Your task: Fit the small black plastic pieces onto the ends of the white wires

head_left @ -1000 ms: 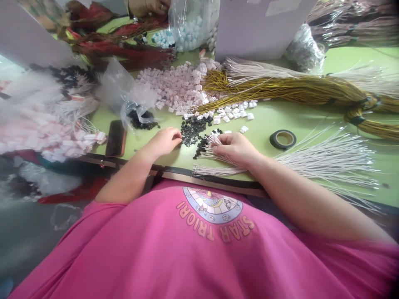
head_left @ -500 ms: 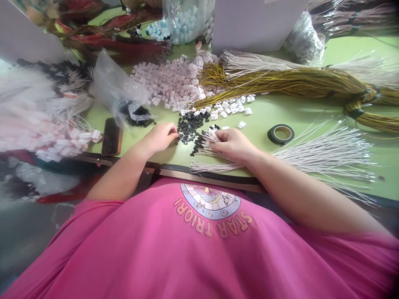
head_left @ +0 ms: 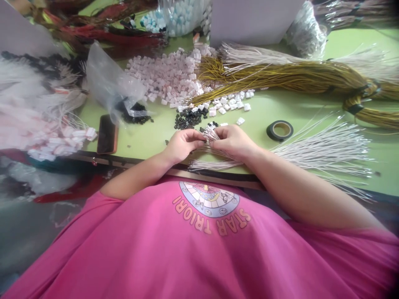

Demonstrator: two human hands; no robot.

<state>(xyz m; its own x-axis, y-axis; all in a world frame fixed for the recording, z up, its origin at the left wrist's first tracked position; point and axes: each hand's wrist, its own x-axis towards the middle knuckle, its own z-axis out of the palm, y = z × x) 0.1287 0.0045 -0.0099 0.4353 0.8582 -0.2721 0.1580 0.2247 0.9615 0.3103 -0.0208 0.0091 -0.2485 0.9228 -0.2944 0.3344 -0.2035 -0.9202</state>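
Note:
My right hand [head_left: 235,141] is closed on a bunch of white wires [head_left: 211,133], whose metal-tipped ends poke out past the thumb and forefinger. From the left, my left hand [head_left: 183,145] meets these ends, thumb and forefinger pinched together. What sits in that pinch is too small to make out. Small black connectors [head_left: 188,119] lie in a pile just beyond my left hand. More white wires [head_left: 212,165] rest by the table edge below my hands, and a wide fan of white wires [head_left: 330,153] spreads to the right, under my right forearm.
White connector housings [head_left: 168,74] are heaped at the back, beside a tied bundle of yellow wires [head_left: 289,77]. A roll of black tape [head_left: 279,131] lies right of my hands. At left are a phone [head_left: 107,135], a clear plastic bag [head_left: 107,79] and a pile of white-and-pink pieces [head_left: 52,137].
My left hand has moved right, from beside the black connectors to the wire ends at my right hand. My right hand stays in place with its wires. The view has shifted slightly.

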